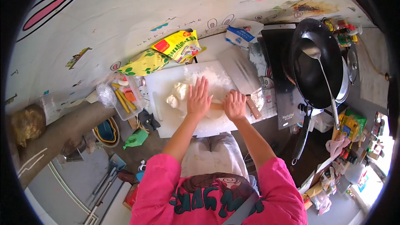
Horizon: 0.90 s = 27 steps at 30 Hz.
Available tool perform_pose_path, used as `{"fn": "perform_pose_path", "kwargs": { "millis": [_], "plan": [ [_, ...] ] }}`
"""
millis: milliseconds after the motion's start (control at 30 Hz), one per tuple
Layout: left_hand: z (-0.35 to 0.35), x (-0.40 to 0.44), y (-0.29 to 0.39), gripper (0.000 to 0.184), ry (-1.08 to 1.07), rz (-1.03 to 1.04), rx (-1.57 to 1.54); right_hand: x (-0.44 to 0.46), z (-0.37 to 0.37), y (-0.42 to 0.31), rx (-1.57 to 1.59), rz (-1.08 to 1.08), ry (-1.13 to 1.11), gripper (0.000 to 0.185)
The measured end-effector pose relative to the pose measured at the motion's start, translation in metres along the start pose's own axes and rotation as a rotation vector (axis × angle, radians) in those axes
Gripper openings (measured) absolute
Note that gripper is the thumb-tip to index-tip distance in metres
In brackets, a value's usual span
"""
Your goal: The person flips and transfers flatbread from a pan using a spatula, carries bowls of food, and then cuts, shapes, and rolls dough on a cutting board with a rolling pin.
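A wooden rolling pin [217, 106] lies across a white board [166, 129]. My left hand [199, 99] rests palm down over its left part, fingers stretched out. Bent round the right end of the pin are the fingers of my right hand [235, 105]. Under the pin, between my hands, a flattened piece of dough [214, 114] shows in part. Pieces of pale dough [180, 91] sit just left of my left hand. White flour [210, 73] is scattered beyond my fingers. A cleaver [239, 70] with a wooden handle lies right of my right hand.
Yellow packets [179, 46] and a blue-white bag [241, 34] stand along the wall. At the right, a black wok [306, 75] holds a metal ladle [325, 71]. A plastic container [135, 91] with yellow-handled items is left of the board; a green bag [136, 138] lies lower.
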<state>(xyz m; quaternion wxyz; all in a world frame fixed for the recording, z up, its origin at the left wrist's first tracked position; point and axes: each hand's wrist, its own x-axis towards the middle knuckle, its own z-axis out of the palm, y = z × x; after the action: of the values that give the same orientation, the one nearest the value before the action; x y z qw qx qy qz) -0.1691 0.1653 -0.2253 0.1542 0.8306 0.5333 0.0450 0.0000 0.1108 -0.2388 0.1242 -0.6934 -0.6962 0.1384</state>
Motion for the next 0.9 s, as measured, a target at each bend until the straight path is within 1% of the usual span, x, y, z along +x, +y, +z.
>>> {"fn": "perform_pose_path", "kwargs": {
  "millis": [100, 133, 200, 233, 333, 467, 567, 600, 633, 700, 733, 833, 900],
  "plan": [
    [0.004, 0.018, -0.003, 0.067, 0.031, -0.016, 0.014, 0.019, -0.001, 0.005, -0.028, 0.034, 0.029, 0.035],
    [0.005, 0.023, -0.004, 0.067, 0.043, -0.021, 0.027, 0.025, -0.006, 0.003, -0.048, 0.065, -0.004, 0.043],
    [0.006, 0.024, -0.004, 0.067, 0.063, -0.010, 0.040, 0.023, -0.006, 0.000, -0.076, 0.068, 0.013, 0.051],
    [0.006, 0.017, -0.004, 0.068, 0.029, 0.001, 0.022, 0.022, -0.007, -0.001, -0.090, 0.070, 0.023, 0.055],
    [0.004, -0.015, -0.001, 0.070, -0.040, 0.031, -0.025, -0.010, -0.009, -0.011, -0.171, 0.042, -0.151, 0.071],
    [0.011, -0.058, -0.004, 0.071, -0.067, 0.063, -0.101, -0.054, -0.007, -0.027, -0.089, 0.030, -0.171, 0.075],
    [0.008, -0.069, -0.003, 0.067, -0.032, 0.098, -0.143, -0.079, -0.003, -0.029, -0.051, 0.010, -0.227, 0.072],
    [0.006, -0.067, -0.002, 0.065, -0.004, 0.112, -0.160, -0.086, 0.000, -0.029, -0.001, -0.012, -0.151, 0.061],
    [0.004, -0.066, -0.001, 0.063, 0.019, 0.124, -0.178, -0.092, 0.002, -0.028, 0.027, -0.009, -0.135, 0.058],
    [-0.006, -0.049, 0.007, 0.053, -0.121, 0.044, -0.239, -0.100, 0.007, -0.024, 0.080, -0.007, -0.106, 0.052],
    [-0.008, -0.040, 0.011, 0.048, -0.192, 0.003, -0.271, -0.097, -0.001, -0.030, 0.078, 0.006, -0.019, 0.038],
    [0.004, -0.025, 0.014, 0.037, -0.287, -0.023, -0.200, -0.096, 0.001, -0.029, 0.078, -0.017, -0.023, 0.032],
    [0.010, -0.029, 0.011, 0.034, -0.172, 0.094, -0.252, -0.100, -0.001, -0.031, 0.046, -0.066, -0.040, 0.030]
  ]
}}
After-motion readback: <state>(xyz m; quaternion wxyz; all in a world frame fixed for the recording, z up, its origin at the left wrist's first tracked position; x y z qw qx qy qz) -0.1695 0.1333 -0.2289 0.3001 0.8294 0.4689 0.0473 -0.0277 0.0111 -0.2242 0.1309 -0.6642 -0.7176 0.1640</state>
